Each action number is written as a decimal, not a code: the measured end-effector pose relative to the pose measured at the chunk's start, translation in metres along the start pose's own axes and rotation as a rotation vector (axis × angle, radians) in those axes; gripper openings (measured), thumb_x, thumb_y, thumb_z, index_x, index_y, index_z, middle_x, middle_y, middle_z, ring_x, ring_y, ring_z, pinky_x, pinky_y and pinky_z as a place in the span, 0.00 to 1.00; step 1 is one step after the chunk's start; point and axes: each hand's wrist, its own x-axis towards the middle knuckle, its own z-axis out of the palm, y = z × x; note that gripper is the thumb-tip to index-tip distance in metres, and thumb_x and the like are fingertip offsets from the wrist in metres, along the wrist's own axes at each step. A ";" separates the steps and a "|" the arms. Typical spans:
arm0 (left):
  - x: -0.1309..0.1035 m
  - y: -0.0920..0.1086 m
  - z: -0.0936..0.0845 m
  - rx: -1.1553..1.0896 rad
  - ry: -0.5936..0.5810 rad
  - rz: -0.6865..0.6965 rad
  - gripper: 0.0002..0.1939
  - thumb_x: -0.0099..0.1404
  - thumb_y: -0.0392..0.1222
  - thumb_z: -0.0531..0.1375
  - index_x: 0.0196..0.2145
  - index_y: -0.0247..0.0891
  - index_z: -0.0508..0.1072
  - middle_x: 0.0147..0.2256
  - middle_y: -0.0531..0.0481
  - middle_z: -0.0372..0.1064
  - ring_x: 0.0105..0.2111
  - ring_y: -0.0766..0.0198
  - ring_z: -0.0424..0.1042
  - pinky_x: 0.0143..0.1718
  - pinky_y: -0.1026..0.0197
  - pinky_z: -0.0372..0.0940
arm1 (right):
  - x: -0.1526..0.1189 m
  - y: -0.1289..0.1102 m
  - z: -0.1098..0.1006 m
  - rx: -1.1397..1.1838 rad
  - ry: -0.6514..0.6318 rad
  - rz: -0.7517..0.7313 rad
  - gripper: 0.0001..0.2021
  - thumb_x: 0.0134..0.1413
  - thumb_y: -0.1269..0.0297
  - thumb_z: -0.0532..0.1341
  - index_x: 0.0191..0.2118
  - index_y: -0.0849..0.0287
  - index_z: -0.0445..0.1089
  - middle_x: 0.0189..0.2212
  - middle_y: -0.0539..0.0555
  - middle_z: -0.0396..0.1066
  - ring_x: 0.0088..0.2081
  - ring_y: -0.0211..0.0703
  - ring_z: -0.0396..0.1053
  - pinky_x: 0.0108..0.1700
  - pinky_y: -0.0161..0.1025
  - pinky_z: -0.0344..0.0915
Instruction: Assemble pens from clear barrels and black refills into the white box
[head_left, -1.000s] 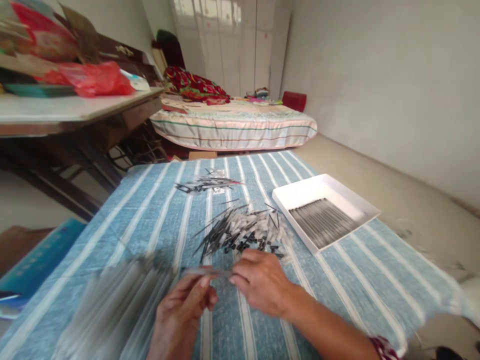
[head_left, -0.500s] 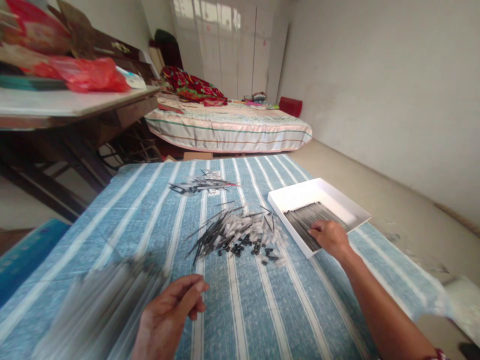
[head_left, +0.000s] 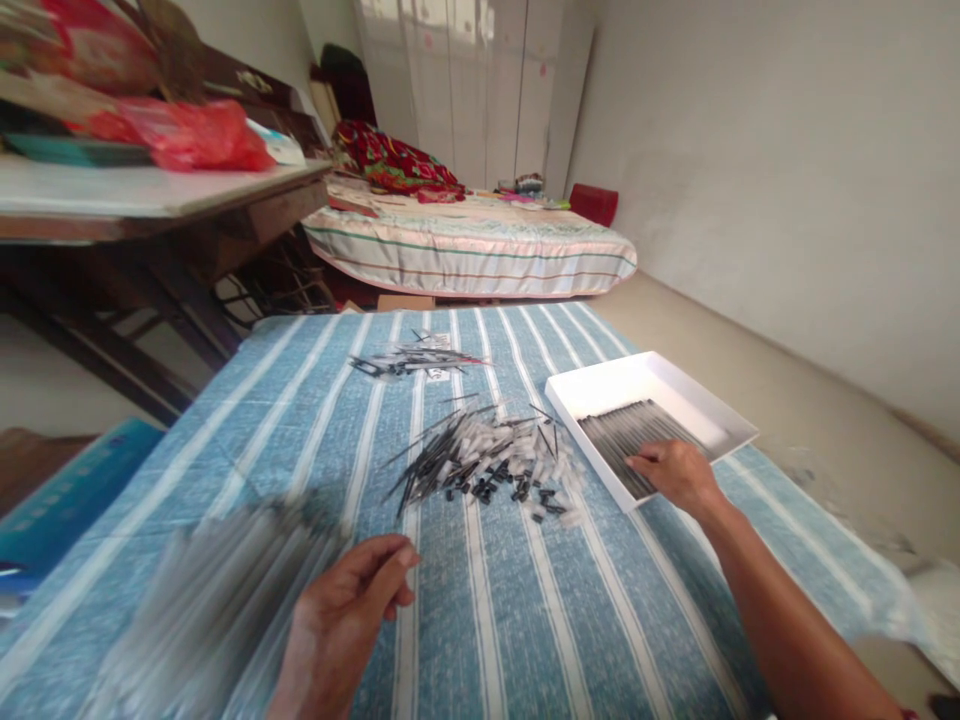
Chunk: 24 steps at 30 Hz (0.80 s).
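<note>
My right hand (head_left: 679, 472) reaches into a shallow white box (head_left: 701, 405), thumb and fingers pinched together. Its fingertips are at a row of slim dark pen-like sticks (head_left: 622, 435) lying side by side; whether one is gripped cannot be made out. Nearer to me, my left hand (head_left: 352, 610) hovers above the cloth with thumb and forefinger closed, and nothing shows in it. Beside it on the left lies a blurred bundle of long, clear greyish tubes (head_left: 202, 610). Between the hands is a loose pile of dark thin rods, translucent caps and small black plugs (head_left: 487, 460).
A smaller heap of dark rods (head_left: 412, 360) lies on a printed slip farther back on the blue striped cloth (head_left: 480, 620). A blue object (head_left: 90, 500) stands by the left edge. Beyond are a side table (head_left: 195, 195) with red bags and a bed (head_left: 480, 245).
The view has shifted slightly, so everything sits a little farther right. Both hands keep nearly the same pose, the right one still at the row in the box.
</note>
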 end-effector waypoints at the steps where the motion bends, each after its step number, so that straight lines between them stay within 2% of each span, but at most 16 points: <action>1: 0.000 0.000 0.000 0.005 0.001 0.001 0.12 0.47 0.47 0.63 0.28 0.38 0.74 0.14 0.56 0.67 0.18 0.66 0.62 0.22 0.65 0.59 | 0.000 0.001 0.000 0.002 -0.008 -0.005 0.16 0.52 0.56 0.54 0.19 0.57 0.68 0.19 0.49 0.69 0.25 0.38 0.65 0.25 0.33 0.51; 7: 0.004 -0.004 -0.004 0.029 0.059 -0.002 0.12 0.46 0.47 0.64 0.28 0.38 0.74 0.14 0.56 0.67 0.18 0.64 0.64 0.22 0.64 0.59 | 0.002 0.005 0.000 0.003 -0.037 -0.041 0.16 0.51 0.56 0.55 0.19 0.57 0.69 0.18 0.49 0.68 0.24 0.38 0.65 0.25 0.33 0.51; 10: 0.008 -0.009 -0.010 0.070 0.106 0.002 0.12 0.46 0.47 0.64 0.29 0.40 0.74 0.14 0.56 0.67 0.18 0.63 0.64 0.21 0.63 0.59 | -0.007 -0.002 -0.003 -0.006 0.083 -0.041 0.18 0.52 0.54 0.54 0.18 0.57 0.68 0.18 0.50 0.68 0.23 0.39 0.64 0.24 0.34 0.50; 13: 0.012 -0.014 -0.018 0.153 0.155 0.032 0.12 0.47 0.48 0.63 0.30 0.41 0.73 0.17 0.56 0.70 0.19 0.60 0.68 0.22 0.62 0.61 | -0.023 -0.023 -0.007 0.138 0.195 -0.173 0.19 0.54 0.54 0.52 0.20 0.57 0.68 0.19 0.52 0.68 0.23 0.40 0.64 0.25 0.35 0.53; 16: 0.015 -0.018 -0.028 0.348 0.203 0.164 0.11 0.50 0.48 0.60 0.32 0.43 0.72 0.22 0.54 0.72 0.23 0.58 0.71 0.27 0.62 0.63 | -0.036 -0.051 -0.006 0.310 0.107 -0.364 0.17 0.55 0.56 0.52 0.23 0.58 0.71 0.21 0.52 0.69 0.24 0.39 0.65 0.28 0.34 0.56; 19: 0.015 -0.017 -0.034 0.598 0.220 0.297 0.10 0.53 0.47 0.58 0.32 0.41 0.72 0.29 0.50 0.74 0.29 0.57 0.73 0.33 0.61 0.63 | -0.040 -0.078 0.002 0.284 -0.015 -0.435 0.13 0.54 0.60 0.53 0.25 0.57 0.71 0.23 0.51 0.71 0.27 0.40 0.67 0.30 0.33 0.56; 21: 0.014 -0.015 -0.037 0.740 0.206 0.318 0.10 0.55 0.45 0.55 0.32 0.39 0.73 0.33 0.47 0.74 0.32 0.56 0.73 0.35 0.61 0.63 | -0.040 -0.091 0.011 0.213 -0.079 -0.454 0.11 0.53 0.63 0.54 0.26 0.57 0.72 0.25 0.51 0.72 0.29 0.40 0.68 0.30 0.33 0.56; 24: 0.011 -0.009 -0.041 0.917 0.167 0.277 0.11 0.58 0.43 0.52 0.34 0.38 0.73 0.35 0.45 0.73 0.34 0.55 0.73 0.35 0.60 0.62 | -0.041 -0.104 0.021 0.121 -0.126 -0.492 0.11 0.53 0.65 0.54 0.26 0.56 0.72 0.26 0.50 0.74 0.31 0.40 0.69 0.30 0.34 0.55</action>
